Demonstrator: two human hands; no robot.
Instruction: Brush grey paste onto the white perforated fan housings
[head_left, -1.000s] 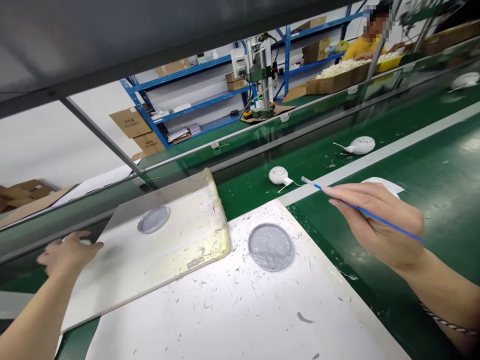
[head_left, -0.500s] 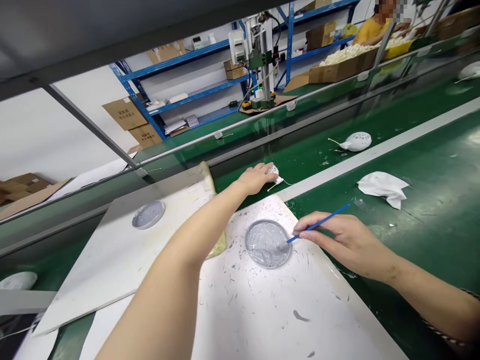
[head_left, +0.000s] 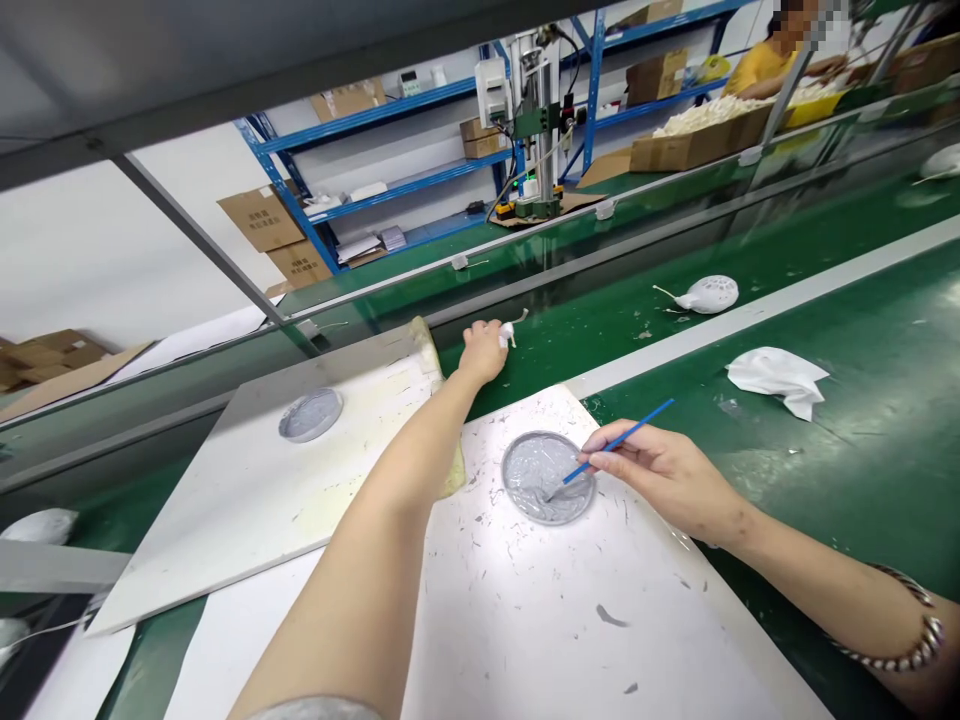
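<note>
My left hand (head_left: pixel 482 352) reaches out over the green work surface, its fingers closed around a small white piece with a cord (head_left: pixel 508 332); most of it is hidden in the hand. Between thumb and fingers, my right hand (head_left: pixel 664 475) grips a thin blue brush (head_left: pixel 622 438). The brush tip rests in grey paste inside a round shallow dish (head_left: pixel 505 490). That dish sits on a white board (head_left: pixel 525 620) marked with grey smears. Farther along the surface lies a white perforated oval piece with a cord (head_left: pixel 711 294).
A second dish of grey paste (head_left: pixel 310 415) stands on another white board (head_left: pixel 247 500) at left. A crumpled white cloth (head_left: pixel 778 378) lies to the right. Behind are a metal rail, a machine (head_left: pixel 534 130), blue shelves (head_left: pixel 390 110) and a person in yellow (head_left: pixel 761 70).
My left hand has closed on the white corded piece and drawn it slightly left, lifting its cord. My right hand has moved the brush tip left, deeper into the dish.
</note>
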